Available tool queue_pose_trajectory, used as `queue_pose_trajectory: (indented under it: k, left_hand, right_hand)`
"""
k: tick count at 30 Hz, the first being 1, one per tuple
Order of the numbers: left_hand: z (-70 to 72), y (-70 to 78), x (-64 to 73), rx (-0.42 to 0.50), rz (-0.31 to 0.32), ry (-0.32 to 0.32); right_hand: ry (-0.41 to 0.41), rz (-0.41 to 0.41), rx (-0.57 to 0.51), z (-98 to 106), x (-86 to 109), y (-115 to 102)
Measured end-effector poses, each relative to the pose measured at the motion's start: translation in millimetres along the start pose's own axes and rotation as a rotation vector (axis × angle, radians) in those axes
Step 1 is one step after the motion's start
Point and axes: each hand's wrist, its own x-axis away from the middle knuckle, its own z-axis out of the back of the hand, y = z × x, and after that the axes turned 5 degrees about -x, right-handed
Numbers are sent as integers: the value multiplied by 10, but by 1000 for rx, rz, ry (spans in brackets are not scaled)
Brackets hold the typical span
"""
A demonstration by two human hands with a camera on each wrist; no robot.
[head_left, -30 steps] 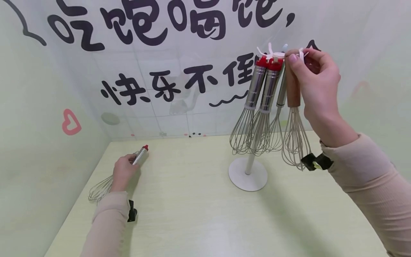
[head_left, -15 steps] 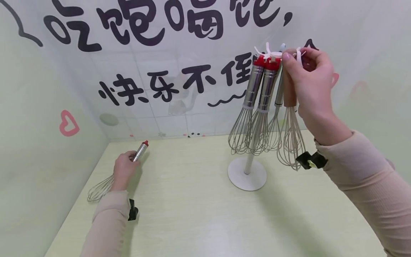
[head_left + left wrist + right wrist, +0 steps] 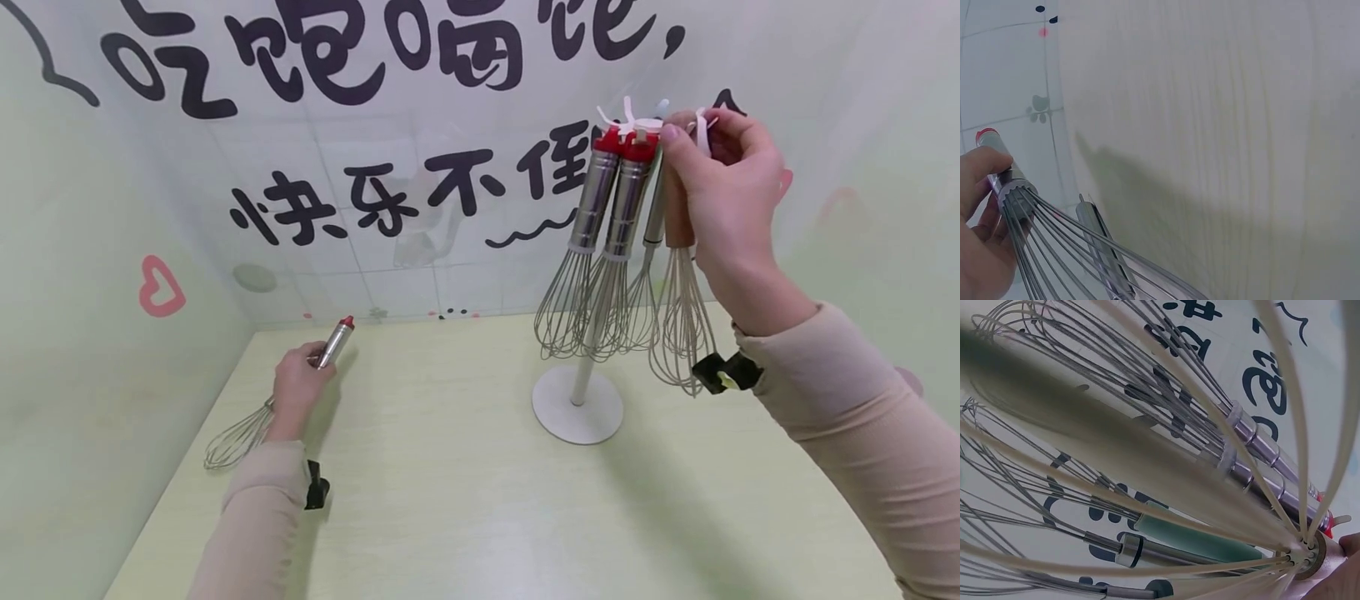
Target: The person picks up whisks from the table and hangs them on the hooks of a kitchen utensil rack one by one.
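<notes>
My left hand grips a whisk with a silver handle and a red end cap, low over the table's left side. In the left wrist view its wires fan toward the camera, and a slim metal handle shows behind them. Whisk wires stick out left of the wrist in the head view. My right hand pinches the top of a wooden-handled whisk beside the white hooks of a stand. Two red-capped silver whisks hang there from the hooks.
A slim metal whisk hangs between the red-capped ones and the wooden one. In the right wrist view a green handle shows among the hanging whisks. A wall with black lettering rises behind the table; another closes off the left.
My left hand has moved slightly up and to the right with the red-capped whisk. The right hand stays at the top of the wooden whisk, nearly still.
</notes>
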Motion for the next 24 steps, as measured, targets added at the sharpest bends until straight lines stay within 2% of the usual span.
queue_pose_trajectory:
  k: [4,8,20,24]
  left_hand:
    - [-13,52,-10,16,1,0]
    - [-23,99,-10,29,1,3]
    - [-36,147,-14,57,21,49]
    - [-48,156,-15,58,11,55]
  right_hand:
    - [4,-1,15,16,-27,-8]
    - [-13,6,-16,48,-52,-4]
    - [-132,-17,-104,225,-176,-3]
    - [-152,-21,-87,253,-182,-4]
